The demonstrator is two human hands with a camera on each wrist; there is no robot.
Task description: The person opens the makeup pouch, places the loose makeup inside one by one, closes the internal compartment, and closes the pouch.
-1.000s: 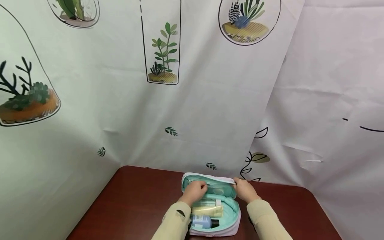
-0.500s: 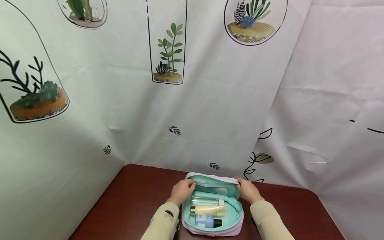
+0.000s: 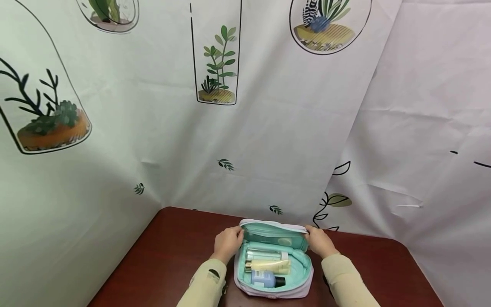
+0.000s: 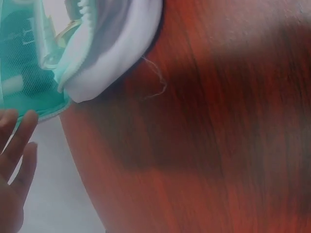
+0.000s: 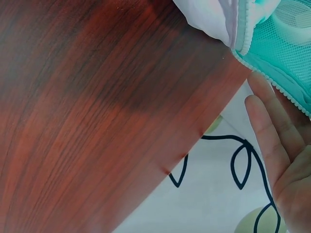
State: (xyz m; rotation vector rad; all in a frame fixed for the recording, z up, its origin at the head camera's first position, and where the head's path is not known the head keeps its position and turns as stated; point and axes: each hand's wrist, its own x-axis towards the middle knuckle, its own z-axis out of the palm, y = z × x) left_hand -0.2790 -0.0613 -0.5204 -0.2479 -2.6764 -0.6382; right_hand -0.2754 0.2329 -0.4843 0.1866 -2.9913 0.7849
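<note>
A toiletry bag (image 3: 256, 293), pale lilac outside and mint green inside, lies unzipped with its lid (image 3: 268, 236) raised at the back. In the base are a clear bottle (image 3: 264, 254) with a white cap, a yellow tube (image 3: 270, 266) with a gold cap, and a blue bottle (image 3: 262, 279) with a black cap. My left hand (image 3: 227, 244) holds the lid's left end. At its right upper corner, my right hand (image 3: 320, 242) pinches the edge, fingers (image 5: 272, 138) behind it in the right wrist view. A mesh pocket (image 5: 291, 53) inside the lid contains a round white item.
The bag stands on a dark red wooden table (image 3: 184, 256), near its back edge. Behind and to the sides hangs a white cloth (image 3: 268, 149) printed with plants. A loose thread (image 4: 158, 80) lies beside the bag in the left wrist view.
My left hand has moved left, from in front of the lid's inside to its left end. The right hand keeps its hold on the right corner. The head view has shifted slightly.
</note>
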